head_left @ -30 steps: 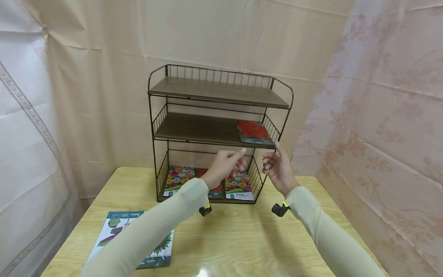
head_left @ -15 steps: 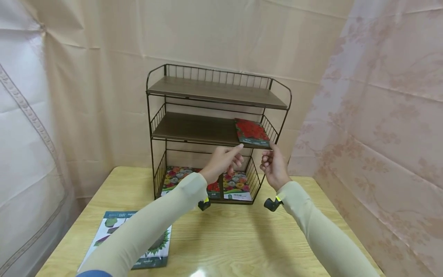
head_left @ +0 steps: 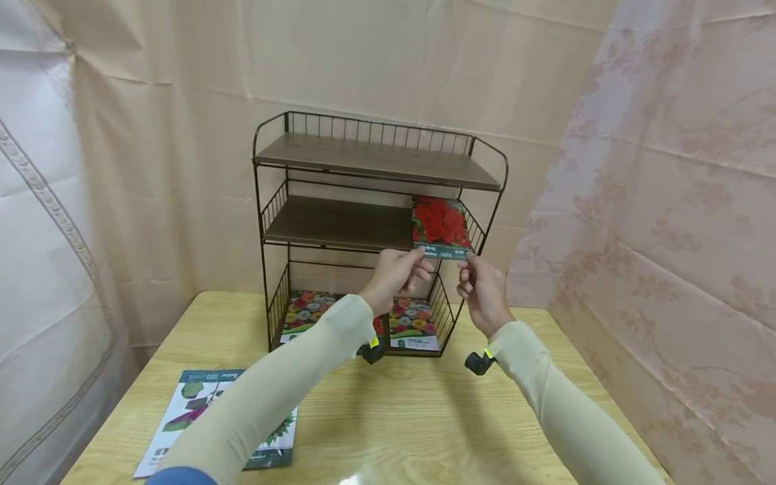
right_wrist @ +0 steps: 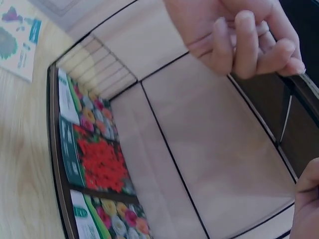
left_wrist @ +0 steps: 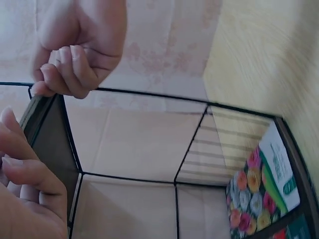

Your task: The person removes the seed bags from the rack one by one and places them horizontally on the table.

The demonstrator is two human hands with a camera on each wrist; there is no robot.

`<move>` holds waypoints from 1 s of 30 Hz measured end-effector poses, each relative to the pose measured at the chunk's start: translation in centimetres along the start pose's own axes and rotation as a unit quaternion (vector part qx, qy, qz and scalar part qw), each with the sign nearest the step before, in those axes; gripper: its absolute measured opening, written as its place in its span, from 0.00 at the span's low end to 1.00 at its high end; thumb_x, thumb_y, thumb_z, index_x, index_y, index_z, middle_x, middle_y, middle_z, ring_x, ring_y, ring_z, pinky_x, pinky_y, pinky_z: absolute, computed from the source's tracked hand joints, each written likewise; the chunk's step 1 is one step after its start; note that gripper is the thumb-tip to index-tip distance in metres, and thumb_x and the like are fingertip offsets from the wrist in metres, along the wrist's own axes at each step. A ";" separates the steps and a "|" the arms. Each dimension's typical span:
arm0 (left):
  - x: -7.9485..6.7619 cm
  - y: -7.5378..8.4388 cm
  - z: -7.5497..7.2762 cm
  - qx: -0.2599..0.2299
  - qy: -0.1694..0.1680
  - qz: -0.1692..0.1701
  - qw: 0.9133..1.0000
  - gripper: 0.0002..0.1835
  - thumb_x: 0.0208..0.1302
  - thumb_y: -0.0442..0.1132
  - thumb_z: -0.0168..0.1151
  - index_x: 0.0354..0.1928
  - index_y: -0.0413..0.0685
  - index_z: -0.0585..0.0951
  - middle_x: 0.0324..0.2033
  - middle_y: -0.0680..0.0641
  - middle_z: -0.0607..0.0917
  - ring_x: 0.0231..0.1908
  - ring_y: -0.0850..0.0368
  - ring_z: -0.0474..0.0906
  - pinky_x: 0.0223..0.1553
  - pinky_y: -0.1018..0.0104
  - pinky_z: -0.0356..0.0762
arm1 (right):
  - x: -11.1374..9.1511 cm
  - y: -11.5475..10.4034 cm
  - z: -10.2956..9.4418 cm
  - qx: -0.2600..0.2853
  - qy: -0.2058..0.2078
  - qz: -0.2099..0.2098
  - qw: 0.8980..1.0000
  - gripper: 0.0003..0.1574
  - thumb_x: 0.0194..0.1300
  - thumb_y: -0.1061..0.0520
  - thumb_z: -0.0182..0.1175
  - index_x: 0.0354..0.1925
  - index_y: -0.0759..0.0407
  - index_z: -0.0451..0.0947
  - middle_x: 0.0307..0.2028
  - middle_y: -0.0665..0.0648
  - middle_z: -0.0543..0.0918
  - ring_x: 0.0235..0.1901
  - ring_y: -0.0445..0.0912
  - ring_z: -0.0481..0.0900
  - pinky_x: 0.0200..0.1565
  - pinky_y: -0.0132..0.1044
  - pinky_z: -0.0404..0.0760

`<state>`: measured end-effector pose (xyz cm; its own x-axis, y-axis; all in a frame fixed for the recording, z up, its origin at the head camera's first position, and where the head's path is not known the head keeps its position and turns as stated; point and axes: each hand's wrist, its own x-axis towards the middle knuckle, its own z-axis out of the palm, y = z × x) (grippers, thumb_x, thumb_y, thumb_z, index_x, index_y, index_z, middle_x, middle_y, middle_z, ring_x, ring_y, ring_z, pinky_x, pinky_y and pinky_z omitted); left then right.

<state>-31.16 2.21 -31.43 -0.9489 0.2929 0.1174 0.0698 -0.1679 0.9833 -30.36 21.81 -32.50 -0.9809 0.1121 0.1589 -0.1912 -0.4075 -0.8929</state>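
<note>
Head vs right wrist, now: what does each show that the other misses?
Head only: the top shelf and the printed front of the held packet.

Right wrist only: the underside of the middle shelf, and the lower middle packet almost whole; in head, the left sleeve mostly hides it.

Both: left hand, right hand, lower right packet, wooden table.

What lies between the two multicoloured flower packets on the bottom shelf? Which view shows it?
In the right wrist view, a red-flower packet lies between the upper multicoloured packet and the lower packet, with a bare strip of dark shelf before the latter.
</note>
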 end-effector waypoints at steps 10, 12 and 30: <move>-0.1 0.5 0.0 0.003 -0.014 -0.010 1.000 0.21 0.79 0.49 0.57 0.43 0.35 0.86 0.27 0.49 0.85 0.14 0.65 0.67 0.17 0.73 0.63 | -0.1 -0.3 -1.0 -0.036 -0.040 -0.018 0.998 0.22 0.79 0.54 0.57 0.27 0.58 0.84 0.18 0.49 0.76 0.13 0.37 0.65 0.18 0.28 0.64; -0.1 0.6 -0.1 0.008 -0.016 -0.012 1.000 0.21 0.79 0.49 0.56 0.43 0.35 0.86 0.27 0.49 0.86 0.14 0.65 0.67 0.18 0.73 0.63 | -0.1 -0.4 -1.2 -0.035 -0.055 -0.009 0.998 0.21 0.79 0.54 0.58 0.28 0.58 0.85 0.19 0.49 0.77 0.13 0.36 0.65 0.18 0.28 0.64; -0.7 0.1 -0.3 0.032 -0.021 0.008 0.999 0.21 0.80 0.51 0.54 0.39 0.41 0.84 0.22 0.51 0.79 0.15 0.63 0.65 0.19 0.70 0.63 | -0.5 -0.5 -1.3 -0.015 -0.072 -0.031 0.997 0.22 0.80 0.59 0.55 0.27 0.61 0.85 0.18 0.49 0.76 0.13 0.35 0.64 0.17 0.26 0.63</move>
<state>-30.58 1.67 -31.44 -0.9339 0.3300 0.1376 0.1058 -0.1126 0.9880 -29.75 23.10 -32.64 -0.9628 0.0037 0.2702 -0.2516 -0.3767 -0.8915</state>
